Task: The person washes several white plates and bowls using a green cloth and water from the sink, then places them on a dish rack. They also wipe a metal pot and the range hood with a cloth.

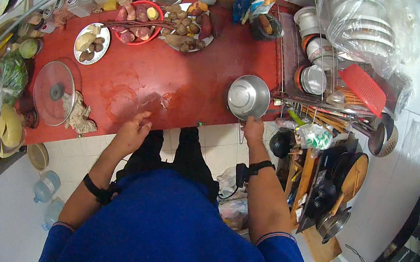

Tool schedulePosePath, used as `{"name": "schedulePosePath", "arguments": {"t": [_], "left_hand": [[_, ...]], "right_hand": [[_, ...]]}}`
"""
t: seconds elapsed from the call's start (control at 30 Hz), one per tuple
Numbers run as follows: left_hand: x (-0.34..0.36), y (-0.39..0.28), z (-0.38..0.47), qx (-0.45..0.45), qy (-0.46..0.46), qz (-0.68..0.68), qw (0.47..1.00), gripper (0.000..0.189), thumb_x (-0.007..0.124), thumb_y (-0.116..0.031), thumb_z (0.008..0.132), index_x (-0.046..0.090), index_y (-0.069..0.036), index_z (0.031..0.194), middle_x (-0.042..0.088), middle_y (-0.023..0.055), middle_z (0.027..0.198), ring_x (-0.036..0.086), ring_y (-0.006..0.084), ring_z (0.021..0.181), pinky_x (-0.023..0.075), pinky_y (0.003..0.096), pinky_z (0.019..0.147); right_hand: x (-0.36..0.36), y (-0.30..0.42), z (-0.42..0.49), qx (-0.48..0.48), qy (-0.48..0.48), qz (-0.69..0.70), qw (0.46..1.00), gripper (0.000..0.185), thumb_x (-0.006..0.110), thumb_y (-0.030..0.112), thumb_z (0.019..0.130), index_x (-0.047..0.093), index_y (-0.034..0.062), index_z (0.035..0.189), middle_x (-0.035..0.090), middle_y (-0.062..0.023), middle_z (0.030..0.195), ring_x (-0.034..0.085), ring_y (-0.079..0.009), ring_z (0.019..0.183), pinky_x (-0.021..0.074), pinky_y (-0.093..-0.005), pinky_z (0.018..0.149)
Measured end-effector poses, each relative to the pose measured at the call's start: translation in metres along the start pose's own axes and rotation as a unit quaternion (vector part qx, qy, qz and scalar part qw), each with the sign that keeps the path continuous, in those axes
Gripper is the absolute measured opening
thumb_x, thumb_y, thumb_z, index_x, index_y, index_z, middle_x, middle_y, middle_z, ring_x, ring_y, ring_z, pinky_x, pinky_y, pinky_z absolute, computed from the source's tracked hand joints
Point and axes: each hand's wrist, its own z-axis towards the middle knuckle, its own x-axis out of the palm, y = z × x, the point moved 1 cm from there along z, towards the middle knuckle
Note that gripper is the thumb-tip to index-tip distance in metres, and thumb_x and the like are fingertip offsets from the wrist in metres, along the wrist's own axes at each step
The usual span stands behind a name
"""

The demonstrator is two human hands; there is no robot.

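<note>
My right hand [253, 130] grips the near side of a shiny metal pot [249, 96] at the right end of the red table [206, 80]. No food shows inside the pot. Above the table's front edge, my left hand [134, 133] holds nothing, its fingers apart and slightly curled. Wet marks lie on the tabletop just beyond it. Left of that hand, a glass lid [46, 93] with a dark knob rests partly over a crumpled cloth [81, 115].
At the back stand a red-rimmed basket of sweet potatoes [140, 21], a plate of root vegetables [187, 29] and a smaller oval plate [99, 55]. A wire dish rack [287, 65] holds bowls and a red strainer [363, 88] on the right. Water bottles [46, 186] lie on the floor.
</note>
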Motion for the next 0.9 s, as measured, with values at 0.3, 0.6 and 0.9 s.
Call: {"name": "schedulePosePath", "arguments": {"t": [0.3, 0.6, 0.9], "left_hand": [[0.007, -0.004, 0.006, 0.091, -0.03, 0.086, 0.992, 0.046, 0.058, -0.024, 0.101, 0.055, 0.001, 0.139, 0.072, 0.0256, 0.111, 0.071, 0.0369, 0.106, 0.0547, 0.0416, 0.094], [0.016, -0.003, 0.002, 0.053, 0.002, 0.054, 0.997, 0.045, 0.058, -0.027, 0.102, 0.055, -0.003, 0.14, 0.071, 0.0255, 0.117, 0.07, 0.0375, 0.108, 0.054, 0.0451, 0.096], [0.019, 0.029, -0.004, 0.023, -0.035, 0.01, 0.999, 0.045, 0.058, -0.025, 0.101, 0.053, -0.002, 0.14, 0.07, 0.0268, 0.113, 0.069, 0.0405, 0.105, 0.0546, 0.0464, 0.094]], "right_hand": [[-0.044, 0.119, -0.05, -0.075, -0.089, 0.05, 0.992, 0.038, 0.046, 0.019, 0.093, 0.064, -0.0081, 0.074, 0.066, -0.0247, 0.071, 0.066, -0.0354, 0.06, 0.0548, -0.047, 0.061], [-0.104, 0.204, 0.033, 0.104, -0.029, 0.41, 0.906, 0.031, 0.043, 0.026, 0.1, 0.059, 0.0002, 0.104, 0.067, -0.0127, 0.077, 0.065, -0.0245, 0.058, 0.0513, -0.0336, 0.049], [-0.143, 0.166, 0.142, 0.108, 0.012, 0.446, 0.888, 0.031, 0.045, 0.031, 0.105, 0.059, 0.0071, 0.119, 0.067, -0.0088, 0.099, 0.066, -0.0236, 0.074, 0.056, -0.0334, 0.061]]}}
